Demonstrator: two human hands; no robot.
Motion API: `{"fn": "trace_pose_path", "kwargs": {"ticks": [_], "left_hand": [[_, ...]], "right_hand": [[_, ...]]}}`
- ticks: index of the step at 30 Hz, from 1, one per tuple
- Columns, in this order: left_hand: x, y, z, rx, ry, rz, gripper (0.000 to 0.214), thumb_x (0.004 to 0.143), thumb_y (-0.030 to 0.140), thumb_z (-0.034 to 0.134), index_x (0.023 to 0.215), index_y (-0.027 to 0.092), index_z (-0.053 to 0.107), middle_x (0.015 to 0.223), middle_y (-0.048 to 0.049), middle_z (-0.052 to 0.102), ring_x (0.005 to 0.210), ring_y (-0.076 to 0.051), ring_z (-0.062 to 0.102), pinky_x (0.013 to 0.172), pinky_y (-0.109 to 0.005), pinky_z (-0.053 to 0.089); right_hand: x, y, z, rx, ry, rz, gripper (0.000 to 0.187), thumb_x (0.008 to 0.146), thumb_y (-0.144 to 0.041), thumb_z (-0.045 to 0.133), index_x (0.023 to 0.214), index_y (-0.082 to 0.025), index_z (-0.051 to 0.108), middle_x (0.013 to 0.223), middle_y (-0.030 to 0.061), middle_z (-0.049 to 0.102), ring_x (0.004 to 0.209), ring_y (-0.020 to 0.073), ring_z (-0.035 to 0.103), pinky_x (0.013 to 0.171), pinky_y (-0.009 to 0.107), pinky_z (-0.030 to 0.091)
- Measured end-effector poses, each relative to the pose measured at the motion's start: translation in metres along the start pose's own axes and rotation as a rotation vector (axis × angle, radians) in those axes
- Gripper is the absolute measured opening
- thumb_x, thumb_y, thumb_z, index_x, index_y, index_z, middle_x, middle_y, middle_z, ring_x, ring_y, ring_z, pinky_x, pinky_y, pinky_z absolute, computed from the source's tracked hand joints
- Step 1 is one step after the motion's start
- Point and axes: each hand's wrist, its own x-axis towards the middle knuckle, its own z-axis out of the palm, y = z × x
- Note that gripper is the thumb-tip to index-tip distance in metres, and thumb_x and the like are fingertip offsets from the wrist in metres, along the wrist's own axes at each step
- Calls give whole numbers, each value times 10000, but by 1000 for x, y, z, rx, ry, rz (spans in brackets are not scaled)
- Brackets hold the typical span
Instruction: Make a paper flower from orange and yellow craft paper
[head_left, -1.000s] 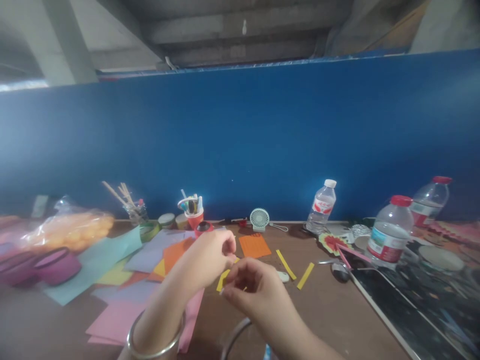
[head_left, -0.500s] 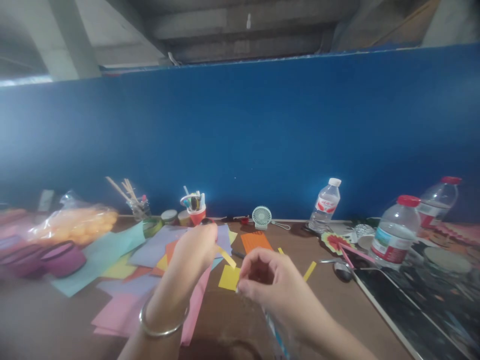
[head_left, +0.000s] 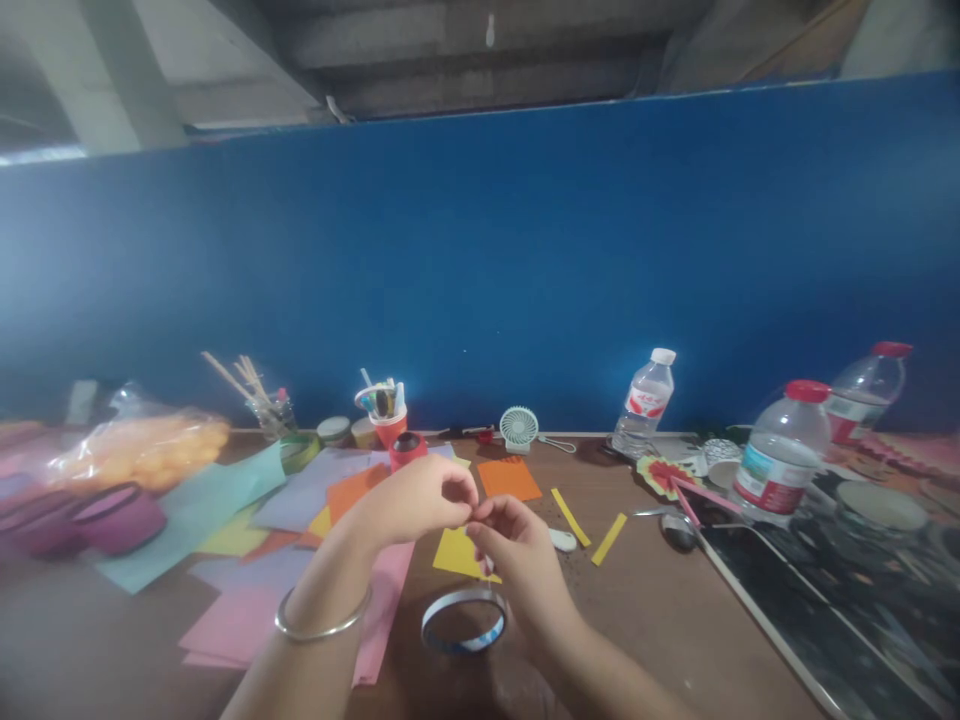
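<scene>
My left hand [head_left: 420, 495] and my right hand [head_left: 517, 550] meet over the middle of the table, fingertips pinched together and touching. What the left fingers hold, if anything, is too small to make out. Just below the right hand hangs a roll of tape [head_left: 463, 645], white and blue, joined to its fingers by a thin pale strip. Yellow paper [head_left: 454, 553] lies behind and under the fingertips. Two yellow paper strips [head_left: 571, 517] rest right of the right hand, near a white oval object [head_left: 562, 540] partly behind it.
Coloured paper sheets [head_left: 232, 615] spread at the left. An orange paper piece [head_left: 510, 480] and a small fan [head_left: 519, 428] stand beyond the hands. A red roll-like object [head_left: 407, 450] sits behind my left hand. Bottles [head_left: 784, 455] and a black panel [head_left: 780, 600] are at the right.
My left hand has moved right to meet the right hand, and the yellow strip it held no longer shows. The tape roll has swung left and turned, showing its open ring.
</scene>
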Motion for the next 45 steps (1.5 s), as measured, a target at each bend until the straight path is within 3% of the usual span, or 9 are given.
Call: {"fn": "trace_pose_path", "kwargs": {"ticks": [10,16,23,34,45], "left_hand": [[-4,8,-5,-134,53,106,107,671,168,489,702,185,590,665,31,568,631,-118,510,564,-219,377],[-2,3,-2,-171,114,84,109,698,190,494,775,185,571,732,5,608,677,-139,562,587,-243,412],[0,6,3,-229,200,106,121,706,167,505,817,192,545,760,0,616,718,-144,589,638,-261,447],[-1,9,5,-205,188,105,120,712,165,505,816,208,545,807,-2,637,768,-160,605,668,-279,461],[0,14,5,-224,169,105,136,688,137,513,802,202,550,796,-2,644,764,-159,614,677,-279,473]], "right_hand": [[1,-14,-7,-135,56,-173,118,665,-224,639,710,-175,542,628,-24,554,548,95,488,461,191,360],[1,-22,-10,-218,59,-235,94,696,-229,626,707,-176,549,651,-14,556,592,107,500,501,205,380],[1,-20,-8,-206,34,-218,106,688,-224,623,698,-181,527,637,-27,536,552,98,474,491,210,370],[4,-15,-10,-248,71,-300,81,701,-205,620,702,-176,544,693,-13,561,674,125,520,627,241,405],[7,-11,-11,-125,73,-239,139,689,-237,656,686,-174,532,700,-13,583,677,117,534,590,209,402]]}}
